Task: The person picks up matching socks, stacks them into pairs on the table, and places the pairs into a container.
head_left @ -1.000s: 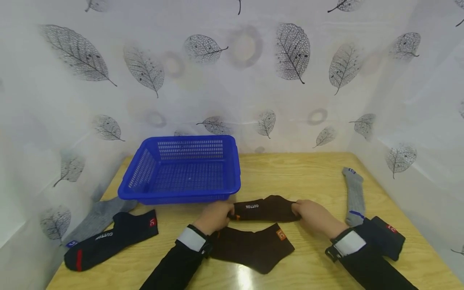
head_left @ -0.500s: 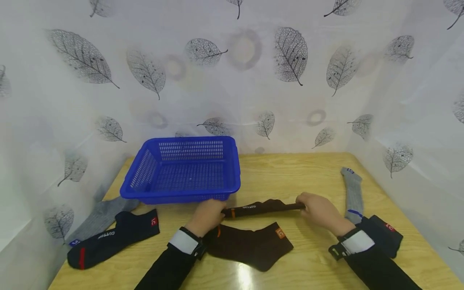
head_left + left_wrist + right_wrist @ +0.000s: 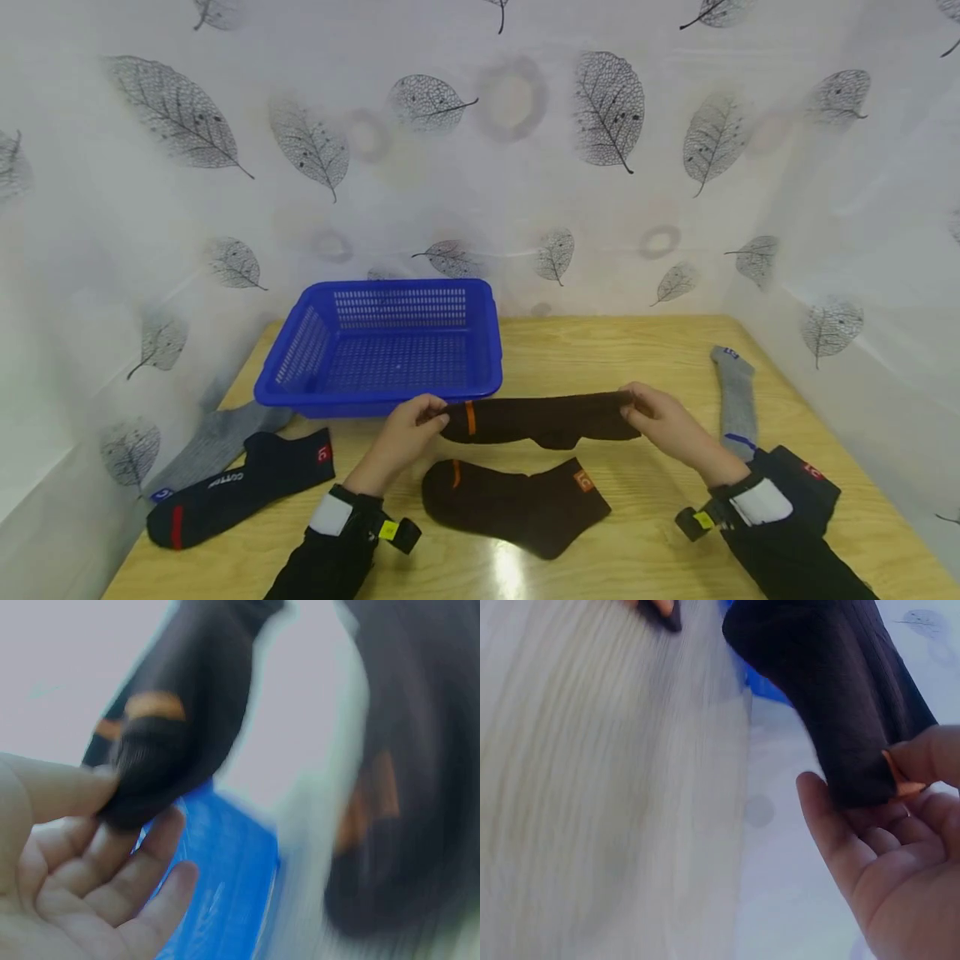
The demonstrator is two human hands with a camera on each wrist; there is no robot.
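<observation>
The fingers [image 3: 71, 791] of the left hand [image 3: 405, 433] pinch the toe end of a dark brown sock [image 3: 543, 418], thumb on top and the other fingers curled loosely beneath, as the left wrist view shows. The right hand [image 3: 667, 421] does the same at the cuff end — its thumb [image 3: 930, 757] presses the ribbed edge against the fingers below, the palm open under it. Held at both ends like this, the sock hangs stretched and flat in the air, just above the desk [image 3: 645, 350], apparently so that it can be kept taut and straight.

Its long axis runs left to right across the middle of the head view, roughly level. The toe, marked by an orange stripe, points to the left of the frame; the cuff points to the right, and the heel bulges downward at mid-length.

Directly below it, lower centre of the frame, a second brown sock [image 3: 517, 504] lies flat on the desk, its toe also to the left. A blue basket [image 3: 491, 333] stands just behind the left hand. At the lower left lie a navy sock [image 3: 240, 487] and a grey sock [image 3: 213, 437] — at the right edge, another grey sock [image 3: 735, 396] and a dark folded one [image 3: 806, 483].
</observation>
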